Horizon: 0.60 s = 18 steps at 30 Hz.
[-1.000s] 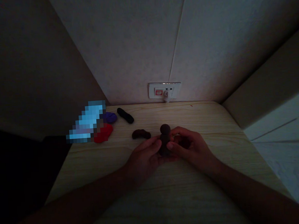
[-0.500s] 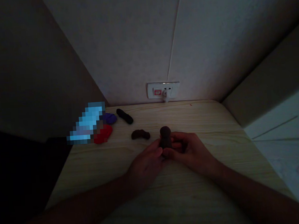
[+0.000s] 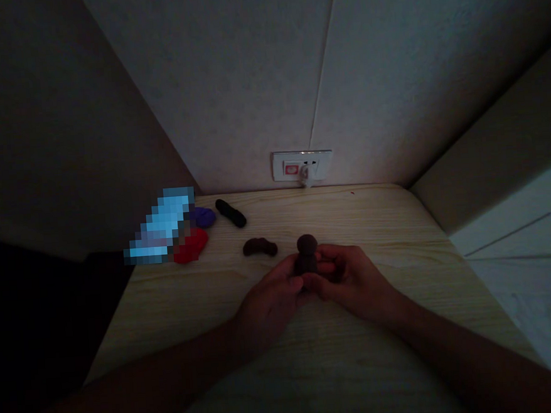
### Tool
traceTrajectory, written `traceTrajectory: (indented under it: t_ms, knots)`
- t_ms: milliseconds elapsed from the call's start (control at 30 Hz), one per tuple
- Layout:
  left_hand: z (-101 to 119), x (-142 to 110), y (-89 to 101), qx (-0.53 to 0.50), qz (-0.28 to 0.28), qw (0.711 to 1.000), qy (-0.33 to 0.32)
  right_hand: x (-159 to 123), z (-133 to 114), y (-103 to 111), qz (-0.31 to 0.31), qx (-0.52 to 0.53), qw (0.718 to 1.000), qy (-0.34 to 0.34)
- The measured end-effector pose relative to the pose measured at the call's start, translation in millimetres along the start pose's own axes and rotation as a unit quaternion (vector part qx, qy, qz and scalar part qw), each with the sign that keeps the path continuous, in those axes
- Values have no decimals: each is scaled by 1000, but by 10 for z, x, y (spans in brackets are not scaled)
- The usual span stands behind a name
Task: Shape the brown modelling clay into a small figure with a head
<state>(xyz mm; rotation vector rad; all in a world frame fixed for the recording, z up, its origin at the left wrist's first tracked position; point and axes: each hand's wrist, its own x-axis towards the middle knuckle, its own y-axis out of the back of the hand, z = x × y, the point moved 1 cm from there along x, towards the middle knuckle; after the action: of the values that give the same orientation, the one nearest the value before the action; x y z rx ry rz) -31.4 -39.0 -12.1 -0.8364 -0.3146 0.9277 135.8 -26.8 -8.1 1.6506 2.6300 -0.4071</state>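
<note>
Between my two hands stands a brown modelling-clay figure, a round ball on top of a thicker lower part. My left hand closes on its lower left side, thumb against the base. From the right, my right hand grips it with thumb in front and fingers curled behind. Its bottom is hidden by my thumbs. Just beyond my left hand, a curved brown clay piece lies on the wooden tabletop.
Farther back lie a black clay roll, a purple clay lump and a red clay lump. A bright, pixelated rectangle is at the table's left edge. A wall socket with a plug sits behind the table. The room is dim.
The clay figure's round top has shifted very slightly within my hands. Both hands keep nearly the same hold, and the pieces on the table lie as before.
</note>
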Motion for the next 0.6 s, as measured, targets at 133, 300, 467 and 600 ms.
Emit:
traceTrajectory:
  t_ms: [133,300,467,600]
  knots:
    - [-6,30,8,-2,21,1000,10,5,32,27,18,-42,999,6]
    - [-29,42,27,35,60,997,30,8,6,48,1,-19,1000,-7]
    - [-25,39,45,96,44,994,14,-5,-29,25,-37,17,999,-3]
    - [-34,36,58,106,49,993,7,-2,-22,29,-37,6,999,5]
